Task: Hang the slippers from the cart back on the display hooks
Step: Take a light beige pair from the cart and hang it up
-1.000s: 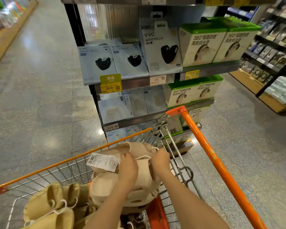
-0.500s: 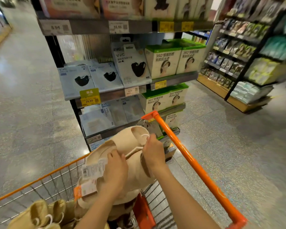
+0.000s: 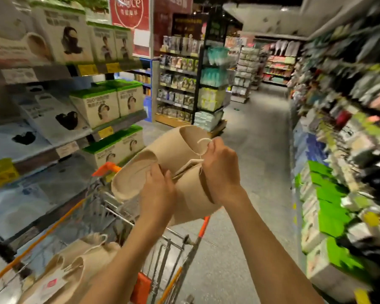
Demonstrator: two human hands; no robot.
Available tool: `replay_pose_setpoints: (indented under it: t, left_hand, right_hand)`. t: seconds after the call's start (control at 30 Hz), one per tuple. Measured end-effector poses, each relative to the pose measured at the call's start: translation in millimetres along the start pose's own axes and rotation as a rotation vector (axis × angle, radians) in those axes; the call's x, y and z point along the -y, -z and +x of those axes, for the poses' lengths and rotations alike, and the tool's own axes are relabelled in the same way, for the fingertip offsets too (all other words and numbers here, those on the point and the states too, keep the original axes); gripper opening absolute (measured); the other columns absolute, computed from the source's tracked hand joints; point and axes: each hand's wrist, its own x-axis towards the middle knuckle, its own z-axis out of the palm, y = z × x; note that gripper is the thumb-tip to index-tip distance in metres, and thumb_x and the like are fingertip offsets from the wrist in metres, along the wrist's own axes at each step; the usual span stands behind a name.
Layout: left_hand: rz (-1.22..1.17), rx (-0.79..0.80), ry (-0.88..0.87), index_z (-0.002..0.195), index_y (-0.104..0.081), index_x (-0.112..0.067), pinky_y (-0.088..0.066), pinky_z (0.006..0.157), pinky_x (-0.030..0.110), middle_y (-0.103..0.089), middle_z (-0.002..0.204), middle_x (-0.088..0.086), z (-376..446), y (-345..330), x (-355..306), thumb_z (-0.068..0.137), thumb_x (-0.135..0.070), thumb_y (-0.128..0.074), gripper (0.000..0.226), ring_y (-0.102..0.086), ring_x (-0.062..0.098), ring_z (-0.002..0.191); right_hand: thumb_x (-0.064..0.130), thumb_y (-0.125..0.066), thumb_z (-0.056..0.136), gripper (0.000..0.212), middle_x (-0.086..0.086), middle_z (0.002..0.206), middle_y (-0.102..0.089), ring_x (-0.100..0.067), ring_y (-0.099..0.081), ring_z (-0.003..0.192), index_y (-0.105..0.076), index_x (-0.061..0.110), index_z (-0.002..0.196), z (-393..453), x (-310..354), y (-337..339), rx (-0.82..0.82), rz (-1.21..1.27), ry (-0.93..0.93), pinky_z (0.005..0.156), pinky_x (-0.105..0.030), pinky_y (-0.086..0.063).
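Observation:
A pair of beige slippers (image 3: 169, 154) joined on a white plastic hanger (image 3: 203, 142) is held up above the orange wire cart (image 3: 184, 244). My left hand (image 3: 157, 191) grips the pair at its lower middle. My right hand (image 3: 221, 170) pinches the hanger's hook end at the pair's right side. More beige slippers (image 3: 81, 262) with white hangers and a paper tag lie in the cart's basket at the lower left. No display hooks with slippers show clearly; the view is blurred by motion.
A shelf unit (image 3: 79, 137) of boxed face masks stands close on the left. A long, blurred rack (image 3: 347, 137) of packaged goods runs down the right side. The grey aisle floor (image 3: 257, 137) stretches ahead between them toward more shelving.
Both hands have lifted the slipper pair up out of the cart. The view has swung up and to the right, from the mask shelf to the aisle.

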Motion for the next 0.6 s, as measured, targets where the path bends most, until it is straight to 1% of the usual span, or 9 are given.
replay_pose_setpoints:
  t: [0.03,0.1,0.17,0.23,0.3,0.37,0.43,0.53,0.6]
  left_hand:
    - [-0.026,0.022,-0.052,0.111,-0.047,-0.006,-0.034,0.072,0.034,-0.055,0.109,0.018,-7.6,-7.1,-18.7,0.096,-0.020,-0.041,0.021,-0.052,0.034,0.096]
    - [-0.092,0.083,-0.161,0.111,-0.047,-0.005,-0.027,0.068,0.029,-0.055,0.108,0.017,-25.0,-23.4,-54.8,0.096,-0.019,-0.043,0.021,-0.051,0.030,0.092]
    - [-0.141,0.158,-0.261,0.110,-0.048,-0.005,-0.018,0.062,0.026,-0.057,0.106,0.018,-43.5,-40.3,-90.1,0.096,-0.019,-0.044,0.021,-0.052,0.031,0.091]
    - [-0.197,0.237,-0.352,0.110,-0.049,-0.006,-0.021,0.062,0.030,-0.060,0.105,0.018,-60.2,-58.6,-122.4,0.095,-0.020,-0.045,0.021,-0.054,0.035,0.095]
    - [-0.253,0.330,-0.440,0.104,-0.048,-0.010,-0.031,0.065,0.034,-0.061,0.097,0.013,-75.5,-79.5,-150.3,0.095,-0.022,-0.044,0.016,-0.055,0.033,0.092]
    - [-0.306,0.438,-0.528,0.096,-0.047,-0.011,-0.043,0.070,0.039,-0.056,0.080,0.003,-91.1,-100.8,-175.8,0.095,-0.026,-0.042,0.015,-0.058,0.032,0.082]
    - [-0.369,0.539,-0.613,0.091,-0.048,-0.010,-0.046,0.068,0.041,-0.051,0.068,-0.004,-106.6,-122.8,-199.1,0.095,-0.027,-0.042,0.018,-0.059,0.028,0.068]
    - [-0.419,0.692,-0.682,0.091,-0.050,-0.007,-0.047,0.057,0.033,-0.053,0.063,-0.004,-128.3,-154.7,-227.7,0.095,-0.028,-0.042,0.023,-0.056,0.015,0.047]
    - [-0.441,0.778,-0.711,0.091,-0.050,-0.006,-0.042,0.045,0.023,-0.052,0.055,-0.003,-142.9,-170.4,-242.5,0.095,-0.029,-0.041,0.025,-0.049,0.008,0.035]
  right_hand:
    - [0.015,-0.038,0.098,0.022,-0.014,0.077,-0.061,-0.022,-0.051,0.065,-0.056,0.003,0.093,-0.2,-6.9,26.6,-0.058,-0.041,-0.007,0.045,-0.016,-0.023]
    - [0.015,-0.039,0.098,0.023,-0.019,0.082,-0.065,-0.028,-0.054,0.068,-0.057,0.003,0.092,-1.3,-22.7,76.6,-0.168,-0.142,-0.022,0.044,-0.023,-0.024]
    - [0.016,-0.038,0.098,0.022,-0.024,0.085,-0.066,-0.038,-0.059,0.078,-0.056,0.002,0.093,-3.3,-41.9,123.1,-0.251,-0.235,-0.056,0.052,-0.031,-0.018]
    - [0.014,-0.038,0.097,0.022,-0.026,0.088,-0.064,-0.042,-0.058,0.084,-0.055,0.001,0.094,-8.4,-62.8,168.1,-0.303,-0.322,-0.090,0.058,-0.033,-0.020]
    - [0.015,-0.037,0.098,0.022,-0.025,0.088,-0.064,-0.041,-0.058,0.084,-0.055,0.003,0.095,-18.9,-81.9,209.8,-0.357,-0.406,-0.132,0.061,-0.038,-0.023]
    - [0.014,-0.037,0.098,0.021,-0.024,0.087,-0.064,-0.041,-0.057,0.083,-0.055,0.003,0.093,-32.1,-99.1,245.9,-0.427,-0.481,-0.184,0.058,-0.031,-0.015]
    - [0.011,-0.039,0.097,0.020,-0.028,0.088,-0.063,-0.044,-0.056,0.085,-0.055,0.000,0.091,-44.1,-115.1,276.6,-0.491,-0.545,-0.240,0.057,-0.029,-0.010]
    - [0.012,-0.039,0.097,0.020,-0.026,0.090,-0.064,-0.042,-0.056,0.086,-0.056,0.001,0.095,-62.3,-133.5,313.8,-0.551,-0.644,-0.348,0.060,-0.033,-0.016]
    - [0.011,-0.041,0.096,0.020,-0.024,0.083,-0.065,-0.040,-0.058,0.081,-0.058,0.002,0.094,-75.6,-141.2,330.6,-0.602,-0.721,-0.347,0.059,-0.031,-0.017]
